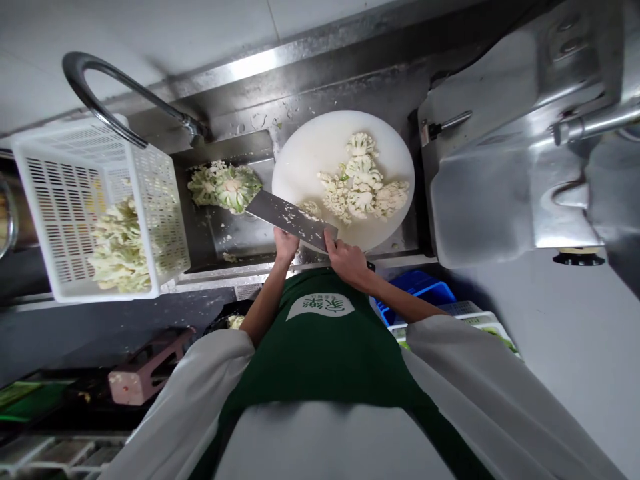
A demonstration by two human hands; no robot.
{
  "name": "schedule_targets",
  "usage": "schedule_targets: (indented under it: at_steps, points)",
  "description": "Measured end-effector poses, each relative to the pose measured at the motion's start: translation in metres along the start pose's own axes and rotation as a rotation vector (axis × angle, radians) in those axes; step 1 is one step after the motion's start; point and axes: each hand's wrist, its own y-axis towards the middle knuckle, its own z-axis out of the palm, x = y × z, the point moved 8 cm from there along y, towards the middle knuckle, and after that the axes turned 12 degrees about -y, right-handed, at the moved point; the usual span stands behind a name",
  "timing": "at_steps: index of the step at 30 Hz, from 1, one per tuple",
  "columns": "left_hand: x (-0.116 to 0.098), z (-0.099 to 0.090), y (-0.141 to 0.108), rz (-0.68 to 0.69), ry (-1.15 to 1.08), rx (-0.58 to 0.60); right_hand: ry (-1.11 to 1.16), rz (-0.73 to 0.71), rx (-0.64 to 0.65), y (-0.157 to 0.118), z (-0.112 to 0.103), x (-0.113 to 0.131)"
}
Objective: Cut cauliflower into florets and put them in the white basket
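My right hand [347,261] is closed on the handle of a cleaver [293,220], with a finger stretched onto the blade. The wide blade points left over the sink and the board's edge, white crumbs stuck on its face. My left hand [286,245] is at the blade's lower edge; its fingers are mostly hidden beneath the blade. Cut cauliflower florets [363,180] lie on the round white cutting board [305,153], and a small floret piece [311,208] sits just above the blade. Cauliflower heads [227,187] rest in the sink, close to the blade's tip.
A white plastic basket [55,220] holding cauliflower pieces stands left of the sink [245,237]. A curved faucet [125,83] arches over it. On the right is a metal machine [505,193]. Blue [420,288] and white crates sit below the counter's front edge.
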Motion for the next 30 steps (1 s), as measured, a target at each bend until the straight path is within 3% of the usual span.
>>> schedule_targets:
  at_steps: [5, 14, 17, 20, 23, 26, 30]
  points:
    - [-0.005, 0.009, 0.001, 0.089, 0.084, 0.122, -0.058, 0.035, -0.025, 0.001, 0.008, -0.009]
    - [0.008, -0.003, 0.013, 0.042, -0.037, 0.068, -0.005, 0.216, 0.162, -0.033, 0.036, -0.051]
    - [0.021, -0.009, 0.008, -0.044, -0.085, 0.068, 0.078, 0.296, 0.165, -0.043, 0.037, -0.058]
    - [0.034, -0.011, 0.002, -0.114, -0.106, 0.092, 0.121, 0.306, 0.087, -0.037, 0.030, -0.050]
    - [0.039, -0.010, -0.003, -0.115, -0.118, 0.098, 0.098, 0.206, 0.036, -0.019, 0.021, -0.030]
    - [0.035, -0.005, -0.012, -0.054, -0.111, 0.129, 0.056, 0.064, -0.002, -0.002, 0.013, -0.010]
    - [0.028, 0.005, -0.028, 0.049, 0.083, 0.241, 0.004, -0.062, -0.046, 0.012, 0.002, 0.008]
